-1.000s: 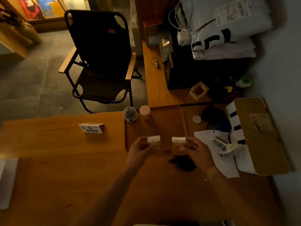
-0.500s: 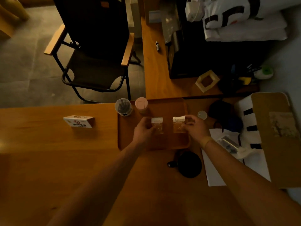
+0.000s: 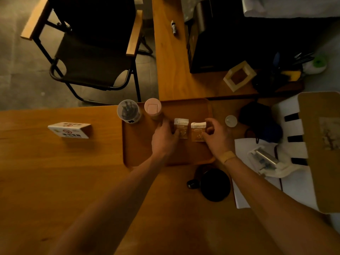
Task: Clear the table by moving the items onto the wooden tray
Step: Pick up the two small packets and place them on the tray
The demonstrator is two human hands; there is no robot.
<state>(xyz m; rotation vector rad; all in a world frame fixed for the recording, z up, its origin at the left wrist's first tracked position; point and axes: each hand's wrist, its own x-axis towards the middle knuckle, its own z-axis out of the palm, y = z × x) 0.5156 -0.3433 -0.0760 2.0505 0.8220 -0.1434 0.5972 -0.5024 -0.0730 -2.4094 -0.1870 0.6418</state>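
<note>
Desk (image 3: 55, 181): wooden, dim light. Wooden tray (image 3: 136, 151) sits at its far edge, right of centre. Left hand (image 3: 165, 140) over tray middle, fingers curled, pinching left packet (image 3: 181, 128) by its left side. Right hand (image 3: 217, 137) at tray's right edge, thumb and fingers curled onto right packet (image 3: 198, 131). Packets side by side, just apart, long axes running near-to-far, white strips toward far edge; whether they rest on the tray floor is unclear. Clear cup (image 3: 128, 111) and pink-lidded jar (image 3: 153, 108) stand at tray's far-left corner. White card box (image 3: 70, 130) lies on desk left of tray. Black mug (image 3: 214, 184) near tray's near-right corner.
</note>
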